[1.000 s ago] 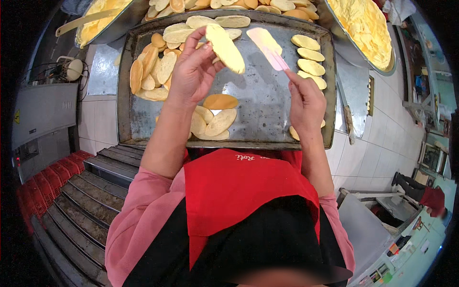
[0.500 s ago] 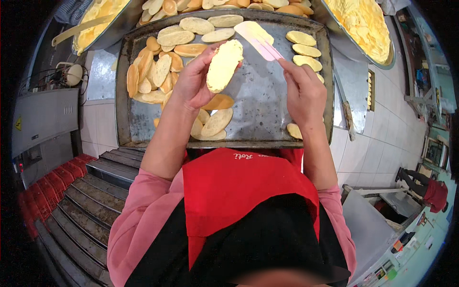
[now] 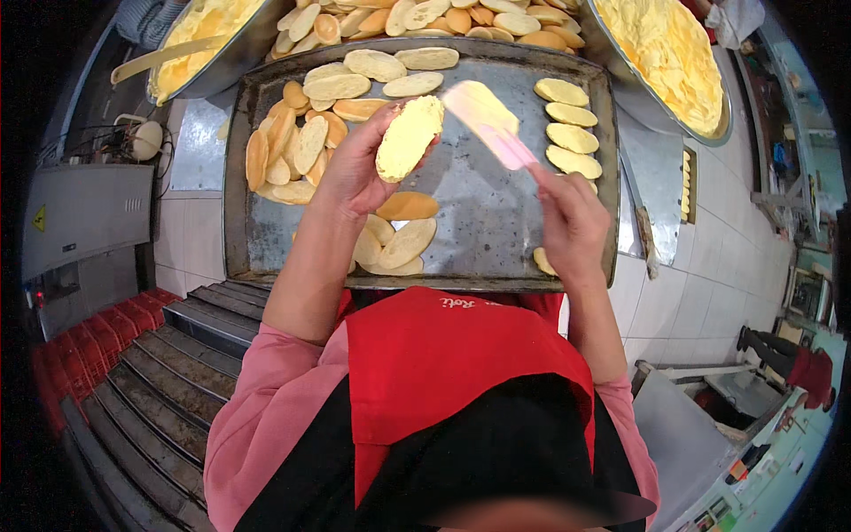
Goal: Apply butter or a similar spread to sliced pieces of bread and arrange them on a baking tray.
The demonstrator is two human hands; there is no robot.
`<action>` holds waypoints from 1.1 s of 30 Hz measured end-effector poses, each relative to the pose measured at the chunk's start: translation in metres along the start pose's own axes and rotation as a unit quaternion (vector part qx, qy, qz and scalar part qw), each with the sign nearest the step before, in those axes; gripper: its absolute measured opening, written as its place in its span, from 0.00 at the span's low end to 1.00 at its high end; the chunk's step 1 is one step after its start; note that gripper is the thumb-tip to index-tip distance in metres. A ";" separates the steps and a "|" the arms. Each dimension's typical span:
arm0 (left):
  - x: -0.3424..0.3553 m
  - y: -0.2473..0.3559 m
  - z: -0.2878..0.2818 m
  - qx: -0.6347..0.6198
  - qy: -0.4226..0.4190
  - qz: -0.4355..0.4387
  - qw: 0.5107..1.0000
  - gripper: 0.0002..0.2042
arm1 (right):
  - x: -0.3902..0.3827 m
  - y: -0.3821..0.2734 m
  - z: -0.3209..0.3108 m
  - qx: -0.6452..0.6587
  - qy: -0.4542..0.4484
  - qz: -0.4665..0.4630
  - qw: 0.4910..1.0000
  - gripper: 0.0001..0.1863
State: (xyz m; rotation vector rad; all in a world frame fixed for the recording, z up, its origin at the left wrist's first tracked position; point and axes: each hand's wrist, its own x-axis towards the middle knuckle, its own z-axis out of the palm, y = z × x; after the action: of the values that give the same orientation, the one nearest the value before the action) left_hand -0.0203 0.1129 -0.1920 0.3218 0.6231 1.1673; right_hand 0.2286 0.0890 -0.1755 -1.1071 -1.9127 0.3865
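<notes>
In my left hand [image 3: 359,164] is an oval bread half [image 3: 409,139], its upturned face coated with pale yellow cream. My right hand [image 3: 574,217] grips a spatula [image 3: 505,144] by its pink handle, and cream smears the broad blade, which is just right of the bread. Both hands are over a dark metal tray [image 3: 479,257]. Plain bread halves [image 3: 312,144] lie heaped on the tray's left side, and a few more [image 3: 408,244] are near its front edge. Cream-coated halves [image 3: 572,137] form a column along the right side, partly hidden by my right hand.
Bowls of yellow cream stand at the far left [image 3: 199,49] and far right [image 3: 660,53]; a flat scraper [image 3: 168,58] rests in the left one. More bread [image 3: 425,18] is piled behind the tray. A long knife [image 3: 644,217] lies to its right. Another person [image 3: 802,368] is at the right.
The spatula has moved slightly down, and its blade has come closer to the bread. The whole view has shifted a little. My left hand keeps its hold on the bread.
</notes>
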 end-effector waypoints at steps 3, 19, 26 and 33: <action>-0.001 -0.004 0.003 0.040 -0.059 0.001 0.997 0.20 | 0.006 -0.010 0.012 -0.104 -0.029 -0.018 0.994 0.17; 0.002 -0.003 0.015 0.145 -0.036 0.334 0.931 0.24 | -0.007 -0.024 -0.005 0.035 -0.037 0.069 0.996 0.19; 0.000 -0.016 0.024 0.125 -0.056 0.351 0.926 0.23 | -0.003 -0.010 0.016 -0.108 -0.016 0.059 0.992 0.17; 0.013 -0.020 0.029 0.117 -0.035 0.328 0.937 0.23 | -0.024 -0.008 0.012 0.067 -0.049 0.234 0.969 0.12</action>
State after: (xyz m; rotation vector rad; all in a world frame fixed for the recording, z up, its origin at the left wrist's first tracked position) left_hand 0.0158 0.1195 -0.1840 0.8150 0.6103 1.7131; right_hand 0.2202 0.0668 -0.1902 -1.4668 -1.6646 0.8324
